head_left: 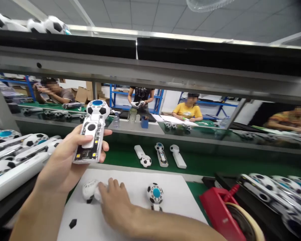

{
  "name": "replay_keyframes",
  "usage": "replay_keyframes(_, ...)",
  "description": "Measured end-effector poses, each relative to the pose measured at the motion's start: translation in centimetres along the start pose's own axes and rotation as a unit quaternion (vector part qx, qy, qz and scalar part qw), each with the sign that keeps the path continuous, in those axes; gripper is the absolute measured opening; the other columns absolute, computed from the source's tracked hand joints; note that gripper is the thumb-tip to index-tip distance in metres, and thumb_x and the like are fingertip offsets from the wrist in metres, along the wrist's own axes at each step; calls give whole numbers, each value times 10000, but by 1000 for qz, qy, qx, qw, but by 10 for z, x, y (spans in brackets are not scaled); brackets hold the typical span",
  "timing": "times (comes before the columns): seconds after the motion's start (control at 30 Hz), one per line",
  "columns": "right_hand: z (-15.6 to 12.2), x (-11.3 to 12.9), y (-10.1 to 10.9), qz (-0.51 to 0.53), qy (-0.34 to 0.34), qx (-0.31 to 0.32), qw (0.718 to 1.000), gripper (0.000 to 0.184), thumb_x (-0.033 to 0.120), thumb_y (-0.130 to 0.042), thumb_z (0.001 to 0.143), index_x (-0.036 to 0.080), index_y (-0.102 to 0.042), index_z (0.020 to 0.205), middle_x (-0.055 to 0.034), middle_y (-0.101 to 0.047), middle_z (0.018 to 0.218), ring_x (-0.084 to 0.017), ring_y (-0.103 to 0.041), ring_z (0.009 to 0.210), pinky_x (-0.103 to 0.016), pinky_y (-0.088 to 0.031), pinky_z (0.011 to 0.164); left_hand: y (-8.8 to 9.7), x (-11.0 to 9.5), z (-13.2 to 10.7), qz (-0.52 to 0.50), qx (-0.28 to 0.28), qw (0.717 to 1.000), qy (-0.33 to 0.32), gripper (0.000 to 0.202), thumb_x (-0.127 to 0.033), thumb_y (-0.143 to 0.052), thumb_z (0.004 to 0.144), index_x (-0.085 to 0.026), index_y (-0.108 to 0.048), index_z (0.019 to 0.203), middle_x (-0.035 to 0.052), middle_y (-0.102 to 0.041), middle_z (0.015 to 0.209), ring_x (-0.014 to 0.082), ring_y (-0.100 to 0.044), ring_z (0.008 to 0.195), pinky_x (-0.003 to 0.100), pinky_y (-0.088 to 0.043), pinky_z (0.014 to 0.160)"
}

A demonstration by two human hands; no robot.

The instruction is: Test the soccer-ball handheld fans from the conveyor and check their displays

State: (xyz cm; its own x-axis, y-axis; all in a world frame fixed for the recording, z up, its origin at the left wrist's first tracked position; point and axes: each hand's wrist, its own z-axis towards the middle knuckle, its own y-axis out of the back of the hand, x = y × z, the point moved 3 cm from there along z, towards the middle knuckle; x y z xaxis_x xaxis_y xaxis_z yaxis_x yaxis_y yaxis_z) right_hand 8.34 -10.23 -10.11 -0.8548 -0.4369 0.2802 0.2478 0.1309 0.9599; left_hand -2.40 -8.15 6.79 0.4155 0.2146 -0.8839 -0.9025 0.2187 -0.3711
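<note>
ngl that soccer-ball gadget [94,129], pinched thumb-to-fingers in the left hand [67,155] at near left, could drop if the thumb slides, and can't tell if the right hand [117,204] grips the other ball gadget [89,190].

The held device [92,128] has a black-and-white football-patterned head [99,111] with blue centre [97,102].

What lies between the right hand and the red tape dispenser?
In the head view, a football-headed device, partly hidden by the right forearm, on the white paper; then a strip of green surface.
</note>
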Motion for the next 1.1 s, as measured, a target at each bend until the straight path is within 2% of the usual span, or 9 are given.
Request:
replay_keyframes(0.07,4,2,-7,5,18,27,999,756,297,-687,828,113,-377,1493,-257,-509,1377,-434,-529,1227,-594,-468,976,4,0,2,16,-12,1000,6,500,-232,-686,721,-158,-593,1206,144,-709,1082,190,-653,629,258,-541,432)
replay_keyframes(0.17,14,-31,32,64,18,-52,996,849,545,-695,808,234,-360,1523,-142,-527,1406,-363,-553,1217,-497,-497,983,7,0,6,21,-35,999,19,536,-232,-704,680,-147,-611,1201,143,-720,1057,196,-660,622,277,-567,450)
replay_keyframes(0.27,21,-112,93,63,-120,-183,974,547,333,-630,911,260,-472,1430,-79,-481,1438,-255,-491,1286,-411,-382,1109,7,0,8,9,-49,999,17,575,-197,-699,653,-126,-606,1216,159,-723,1074,193,-664,623,267,-571,460)
replay_keyframes(0.37,0,-203,128,70,-332,-279,898,458,332,-601,957,185,-501,1380,-126,-437,1470,-315,-455,1314,-555,-372,1086,6,2,9,-14,-34,999,12,528,-191,-691,667,-112,-612,1183,169,-713,1136,174,-665,619,241,-563,456)
replay_keyframes(0.43,-28,-245,127,91,-443,-308,837,442,336,-622,951,182,-526,1355,-122,-472,1439,-314,-490,1282,-565,-408,1059,5,3,10,-23,-29,999,21,536,-190,-714,662,-112,-611,1183,164,-706,1178,171,-681,634,240,-585,486)
replay_keyframes(0.53,-65,-274,108,150,-522,-336,770,404,323,-631,951,172,-557,1318,-118,-522,1389,-293,-540,1232,-537,-461,1020,3,6,10,-21,-29,998,55,647,-190,-772,645,-139,-584,1262,141,-697,1220,205,-720,741,275,-636,577)
replay_keyframes(0.67,-69,-287,100,282,-532,-376,704,377,326,-619,962,165,-567,1298,-113,-563,1330,-262,-595,1149,-484,-523,951,0,12,10,-21,0,997,75,633,-227,-791,689,-195,-587,1288,94,-680,1262,199,-719,845,262,-646,657)
replay_keyframes(0.87,-31,-289,136,542,-408,-409,611,321,340,-600,977,146,-591,1234,-90,-633,1170,-196,-658,957,-375,-583,800,-10,26,14,-30,64,992,109,597,-231,-783,736,-225,-577,1295,88,-666,1242,146,-672,755,237,-618,630)
replay_keyframes(1.1,-36,-208,175,716,-170,-381,559,285,143,-391,946,87,-634,1084,-123,-715,1045,-180,-711,774,-307,-618,654,-29,63,22,-131,114,977,126,521,-138,-741,764,-238,-598,1254,75,-639,1121,142,-600,761,251,-565,582)
